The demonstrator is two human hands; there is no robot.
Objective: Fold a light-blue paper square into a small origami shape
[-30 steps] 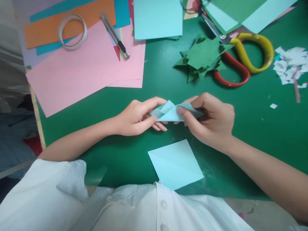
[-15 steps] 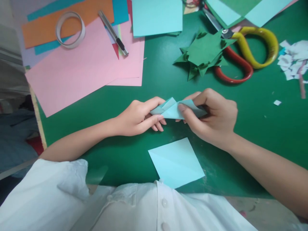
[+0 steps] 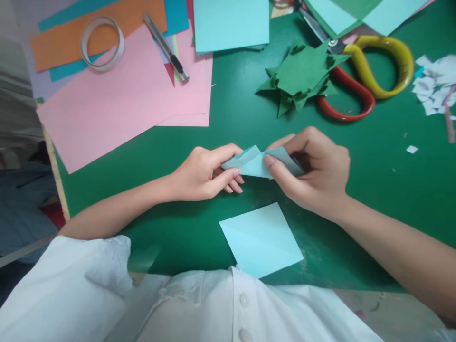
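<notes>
- Pinching folded light-blue paper (image 3: pixel 252 166) between both hands, head view; left hand (image 3: pixel 201 175) grasps its left end, thumb in front, fingers behind.
- Right hand (image 3: pixel 318 171) grasps the right end, thumb pressed on the front face; fingertips behind partly hidden.
- Paper bridges the two hands, a flap standing near the middle; whether it touches the green table (image 3: pixel 384 190) cannot be told.
- Nearer the body than the grip: creased light-blue square (image 3: pixel 261 240), lying flat.
- Beyond the grip, slightly right: green folded star (image 3: pixel 302 71), touching scissors (image 3: pixel 351 51) with yellow and red handles; marks on the yellow loop too blurred to read.
- Straight beyond: light-blue sheets (image 3: pixel 231 23), plain faces.
- Beyond and left: pink paper (image 3: pixel 117 104), with a white ring (image 3: pixel 107 66) and a cutter (image 3: pixel 164 47) lying partly over it; any lettering on the cutter too small to read.
- Far right of grip: paper scraps (image 3: pixel 436 78), mostly white.
</notes>
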